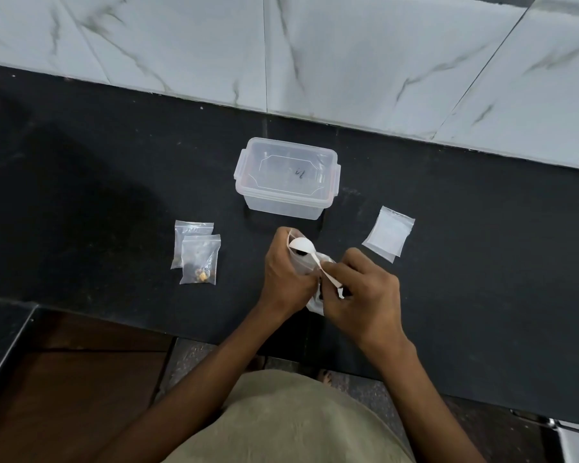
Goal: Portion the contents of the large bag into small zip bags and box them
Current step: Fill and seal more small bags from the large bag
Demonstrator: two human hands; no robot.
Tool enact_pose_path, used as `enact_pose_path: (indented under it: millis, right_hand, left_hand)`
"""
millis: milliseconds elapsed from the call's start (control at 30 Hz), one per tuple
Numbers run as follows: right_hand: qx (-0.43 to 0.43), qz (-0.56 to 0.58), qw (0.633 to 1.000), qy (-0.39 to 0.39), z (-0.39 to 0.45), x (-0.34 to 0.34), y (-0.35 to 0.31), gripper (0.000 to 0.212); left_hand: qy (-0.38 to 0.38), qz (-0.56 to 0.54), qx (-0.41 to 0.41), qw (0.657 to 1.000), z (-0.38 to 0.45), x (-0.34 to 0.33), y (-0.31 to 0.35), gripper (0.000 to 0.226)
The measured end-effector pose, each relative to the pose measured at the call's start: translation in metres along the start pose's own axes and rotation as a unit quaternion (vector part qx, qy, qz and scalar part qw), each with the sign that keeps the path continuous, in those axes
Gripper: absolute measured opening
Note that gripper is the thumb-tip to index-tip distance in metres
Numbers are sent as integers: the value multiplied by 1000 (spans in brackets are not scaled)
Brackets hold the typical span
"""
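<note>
My left hand [286, 275] grips the bag [301, 262] at its mouth, fingers curled round the rim to keep it open & upright just off the surface [97, 195]. Right hand [361, 292] pinches the spoon [306, 252] by its handle, bowl sitting at the bag's opening, so the bag is steadied while the spoon works in or out. Dark bits show inside near the spoon bowl; can't tell if this is the large bag or a small one being filled, too much is hidden behind my hands.

Left of me lie two filled bags [198, 259], overlapping, w/ dark and yellowish bits in the front one. They're parked aside, done but not boxed yet. To the right, a stack of empties [388, 233], close to the spoon hand for the next grab. Straight ahead sits the box [286, 177], lid on, nothing visible inside. I'd say portioning is partway and boxing hasn't begun.
</note>
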State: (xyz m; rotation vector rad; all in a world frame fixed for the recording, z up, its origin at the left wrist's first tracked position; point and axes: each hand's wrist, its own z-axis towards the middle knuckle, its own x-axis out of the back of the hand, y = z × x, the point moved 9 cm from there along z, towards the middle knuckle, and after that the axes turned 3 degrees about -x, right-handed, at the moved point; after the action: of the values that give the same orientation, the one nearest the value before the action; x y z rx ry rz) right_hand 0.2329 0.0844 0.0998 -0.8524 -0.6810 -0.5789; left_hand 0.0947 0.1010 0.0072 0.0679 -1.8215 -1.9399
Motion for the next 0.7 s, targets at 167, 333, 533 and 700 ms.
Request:
enact_pose_path:
  millis: [167,333,533,700]
  right_hand:
    - [33,-16,999,36,-3,6,-3,3]
    - [35,-13,996,75,-4,12,1,9]
    - [-99,135,985,41,1,7,22,3]
    - [-400,402,823,-35,-12,-18,63,4]
  left_hand:
    - [4,2,20,1000,4,0,-2,50]
    - [13,3,22,1000,6,-1,1,47]
    - [-2,-3,6,1000,7,-3,4,45]
    - [-5,23,7,1000,7,-2,-4,44]
